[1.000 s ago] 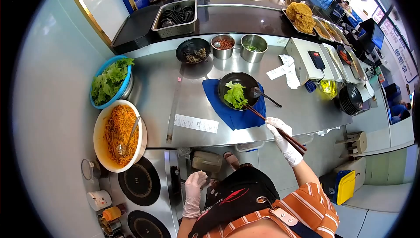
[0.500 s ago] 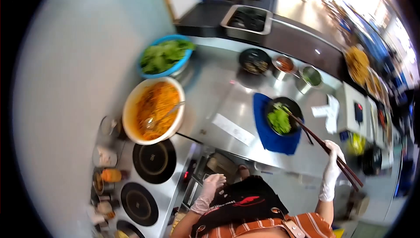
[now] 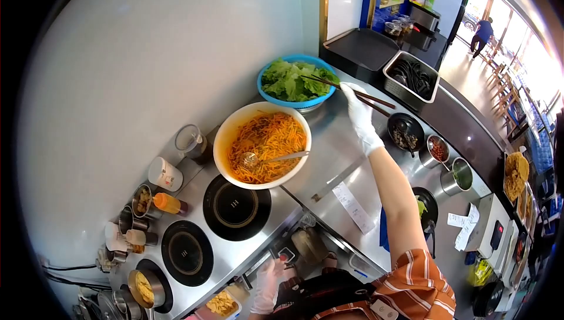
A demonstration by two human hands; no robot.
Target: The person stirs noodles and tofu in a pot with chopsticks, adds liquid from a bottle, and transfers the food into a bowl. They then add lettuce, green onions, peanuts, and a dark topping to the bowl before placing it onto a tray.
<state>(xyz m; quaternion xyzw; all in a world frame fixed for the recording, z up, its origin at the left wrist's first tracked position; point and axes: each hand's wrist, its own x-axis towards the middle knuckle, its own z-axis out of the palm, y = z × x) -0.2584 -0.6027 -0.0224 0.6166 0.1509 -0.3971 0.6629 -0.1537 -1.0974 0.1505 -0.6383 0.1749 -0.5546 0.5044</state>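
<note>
My right hand (image 3: 359, 117), in a thin white glove, grips a pair of long dark chopsticks (image 3: 379, 96). Their tips reach into the green lettuce (image 3: 291, 82) heaped in a blue basin (image 3: 265, 94). My left hand (image 3: 269, 282), also gloved, hangs low by the counter's front edge, its fingers loosely apart and holding nothing. A black bowl (image 3: 431, 208) with some lettuce sits on a blue cloth (image 3: 384, 235), both partly hidden behind my right arm. Nearer than the lettuce stands a white basin (image 3: 221, 152) of orange shreds with a metal ladle (image 3: 288, 156) in it.
Two black induction plates (image 3: 237, 207) lie at the left, beside jars and a sauce bottle (image 3: 169, 203). Along the back are a small black bowl (image 3: 405, 132), metal pots (image 3: 457, 178) and a steel tray (image 3: 411, 78). A paper slip (image 3: 353, 208) lies mid-counter. A distant person (image 3: 483, 35) stands beyond.
My right hand has carried the chopsticks from the black bowl over to the lettuce basin. The view has turned left. My left hand stays low by the counter's front.
</note>
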